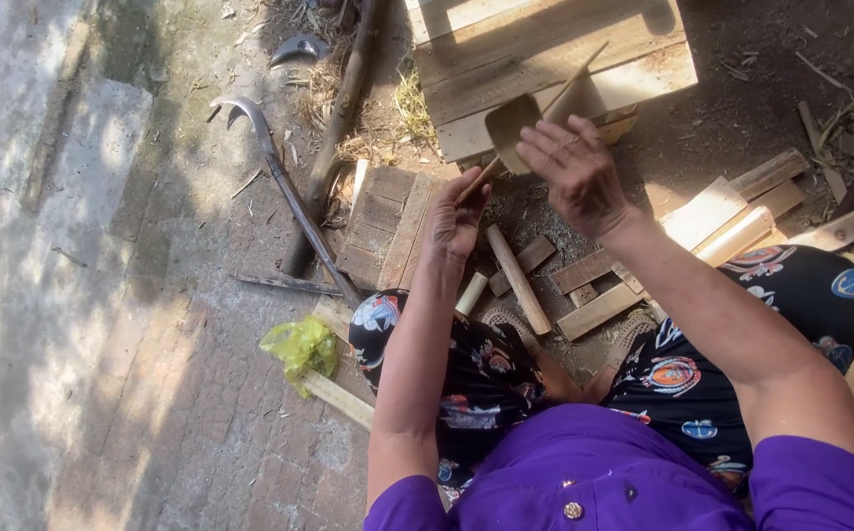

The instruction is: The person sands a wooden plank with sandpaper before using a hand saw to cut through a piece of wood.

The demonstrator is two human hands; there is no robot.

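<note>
Above wood scraps, I'm seeing left hand [457, 218] gripping stick [535, 116] low end; stick slanting up-right; right hand [575, 167] fingers pinching wooden scoop [508, 128].

A single view comes from a camera worn on the person's head. It looks steeply down, close over the purple shirt [584, 472] and patterned lap [683, 379], facing forward past both arms to the ground [132, 324] ahead.

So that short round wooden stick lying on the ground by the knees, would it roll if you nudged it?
Probably: the round wooden stick looks cylindrical, so a sideways push could roll it, though the flat wood offcuts beside it may stop it. It looks stiff and solid, likely light for its size.
</note>
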